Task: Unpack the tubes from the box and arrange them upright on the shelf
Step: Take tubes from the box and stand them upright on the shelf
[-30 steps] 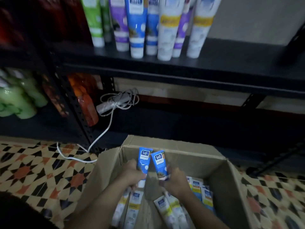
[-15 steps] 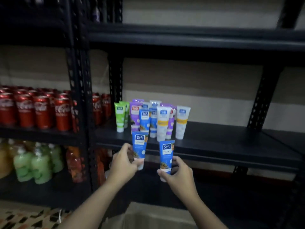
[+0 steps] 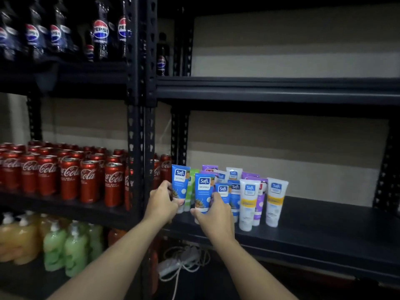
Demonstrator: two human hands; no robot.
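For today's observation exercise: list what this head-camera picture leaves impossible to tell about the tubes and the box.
- Box: out of frame below the bottom edge.
- Caps of the two held blue tubes: covered by the left hand and right hand, so contact with the shelf is unclear.
- Back-row tubes: mostly hidden behind front ones.
- Small label print: blurred.

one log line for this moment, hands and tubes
left hand: holds blue tube | right hand: holds second blue tube | both upright at shelf front
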